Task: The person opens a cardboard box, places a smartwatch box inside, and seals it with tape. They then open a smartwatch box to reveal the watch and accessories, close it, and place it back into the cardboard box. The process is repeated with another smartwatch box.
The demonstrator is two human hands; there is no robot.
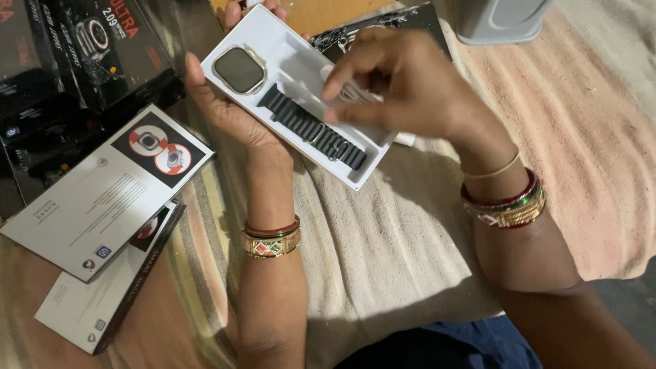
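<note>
Both hands are busy with a white tray (290, 48), which is held tilted above a striped cloth (383, 246). It is cradled from beneath by the left hand (229, 109), thumb laid along its near edge and fingertips showing past the far edge, so that its open face is kept turned upward and steady. A watch (239, 70) with a dark square face is seated in the upper recess, and a black ridged strap (312, 128) lies in the long channel below it. The right hand (403, 82) is curled over the tray's right side, its thumb and fingers drawn together on a small pale part (what exactly is pinched cannot be told). To the left, two flat boxes (102, 198) are stacked crookedly, with dark boxes (82, 48) behind. A grey tub (502, 20) stands at the top edge.
</note>
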